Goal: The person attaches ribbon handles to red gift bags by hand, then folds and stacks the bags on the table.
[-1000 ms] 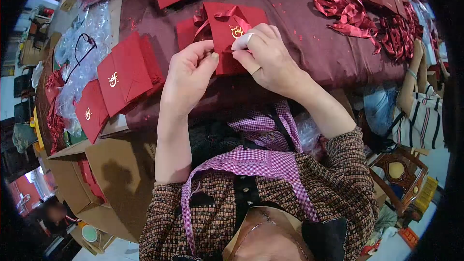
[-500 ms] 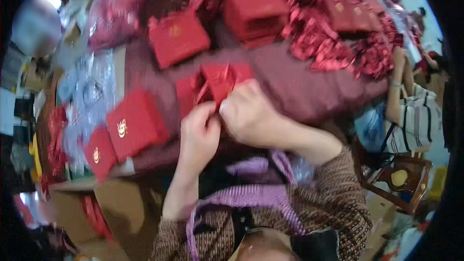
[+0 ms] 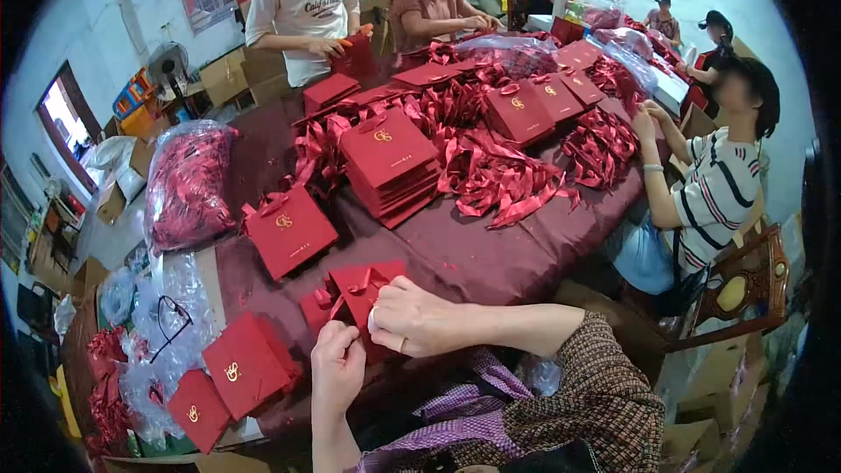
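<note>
A small red paper gift bag (image 3: pixel 355 285) lies at the table's near edge, right in front of me. My left hand (image 3: pixel 338 361) is closed at the bag's near side, fingertips pinched on a red ribbon (image 3: pixel 337 308). Beside it my right hand (image 3: pixel 412 320), with a ring on one finger, is closed over the bag's right part; its fingertips meet the ribbon close to the left hand, and what exactly they pinch is hidden. Beyond them another red gift bag (image 3: pixel 289 232) with a gold logo lies flat. To the left are more red bags (image 3: pixel 250 368).
Stacked red bags (image 3: pixel 392 158) and heaps of red ribbon (image 3: pixel 504 180) cover the far table. At left lie a filled plastic sack (image 3: pixel 188 188), clear plastic wrap (image 3: pixel 180 307) and eyeglasses (image 3: pixel 173 328). A person in a striped top (image 3: pixel 714 184) sits at right; other people work around the table.
The view has tilted up, so the table and hands sit lower and people around the table now show. Both hands stay close together at the same bag and ribbon.
</note>
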### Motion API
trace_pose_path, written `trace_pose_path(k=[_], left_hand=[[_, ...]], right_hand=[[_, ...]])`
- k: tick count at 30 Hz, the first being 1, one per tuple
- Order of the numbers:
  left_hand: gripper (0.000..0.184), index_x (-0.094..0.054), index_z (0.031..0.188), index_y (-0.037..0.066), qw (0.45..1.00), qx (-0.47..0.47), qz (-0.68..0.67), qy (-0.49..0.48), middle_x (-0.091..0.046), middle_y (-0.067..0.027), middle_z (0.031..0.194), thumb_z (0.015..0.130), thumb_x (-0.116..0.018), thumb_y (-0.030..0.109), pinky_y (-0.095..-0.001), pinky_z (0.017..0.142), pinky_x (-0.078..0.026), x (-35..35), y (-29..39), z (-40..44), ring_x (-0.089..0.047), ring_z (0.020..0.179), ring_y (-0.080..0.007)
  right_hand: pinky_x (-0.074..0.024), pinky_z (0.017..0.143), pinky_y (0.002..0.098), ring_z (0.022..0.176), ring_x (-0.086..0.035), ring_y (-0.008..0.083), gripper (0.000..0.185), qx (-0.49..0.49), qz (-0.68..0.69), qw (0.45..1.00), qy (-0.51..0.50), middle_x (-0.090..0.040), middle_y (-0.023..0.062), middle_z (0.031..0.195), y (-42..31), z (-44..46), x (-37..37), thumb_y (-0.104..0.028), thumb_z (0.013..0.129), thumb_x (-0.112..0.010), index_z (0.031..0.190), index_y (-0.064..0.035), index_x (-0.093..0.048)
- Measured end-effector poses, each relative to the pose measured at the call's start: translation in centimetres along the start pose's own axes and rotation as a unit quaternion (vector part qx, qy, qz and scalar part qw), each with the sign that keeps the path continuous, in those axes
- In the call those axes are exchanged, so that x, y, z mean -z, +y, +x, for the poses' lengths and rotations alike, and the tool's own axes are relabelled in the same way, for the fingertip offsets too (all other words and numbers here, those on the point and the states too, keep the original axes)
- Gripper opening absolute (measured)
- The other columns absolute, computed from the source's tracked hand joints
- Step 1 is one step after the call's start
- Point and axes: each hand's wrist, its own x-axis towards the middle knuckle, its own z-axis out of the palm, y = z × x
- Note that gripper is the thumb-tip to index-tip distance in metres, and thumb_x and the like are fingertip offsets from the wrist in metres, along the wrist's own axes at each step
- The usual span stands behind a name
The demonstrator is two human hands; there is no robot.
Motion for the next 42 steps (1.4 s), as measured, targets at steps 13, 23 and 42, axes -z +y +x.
trace_pose_path(k=[13, 23, 42], left_hand=[[0.011, -0.059, 0.090, -0.003, 0.992, 0.005, -0.050, -0.113, -0.056, -0.0163, 0.088, 0.080, -0.058, -0.004, -0.0337, 0.070, -0.047, 0.2, 1.6, -1.1, -0.058, 0.080, -0.0312], [0.002, -0.056, 0.084, -0.003, 0.987, 0.007, -0.103, -0.123, -0.051, -0.0102, 0.078, 0.082, -0.056, -0.005, -0.0273, 0.066, -0.043, 0.4, 2.1, -1.1, -0.052, 0.072, -0.0193], [0.028, -0.055, 0.116, -0.003, 0.939, 0.171, -0.298, -0.007, -0.059, 0.0012, 0.092, 0.096, -0.055, 0.018, -0.0222, 0.074, -0.043, -2.4, 1.7, -2.0, -0.050, 0.082, -0.0063]], right_hand=[[-0.0356, 0.090, 0.0392, 0.089, -0.051, 0.0233, 0.011, 0.125, -0.036, 0.986, -0.107, -0.054, 0.0057, 0.081, -0.9, 1.9, 4.0, -0.019, 0.080, -0.063, 0.083, -0.0097, -0.059], [-0.0334, 0.098, 0.0463, 0.085, -0.051, 0.0248, 0.006, 0.153, 0.090, 0.969, -0.172, -0.050, 0.0047, 0.077, -1.2, 1.4, 4.9, -0.012, 0.081, -0.061, 0.081, -0.0088, -0.055], [-0.0450, 0.080, 0.0320, 0.087, -0.059, 0.0227, 0.011, -0.008, 0.077, 0.995, 0.057, -0.060, 0.0063, 0.084, 1.7, 1.6, 4.0, -0.013, 0.086, -0.064, 0.091, -0.0038, -0.061]])
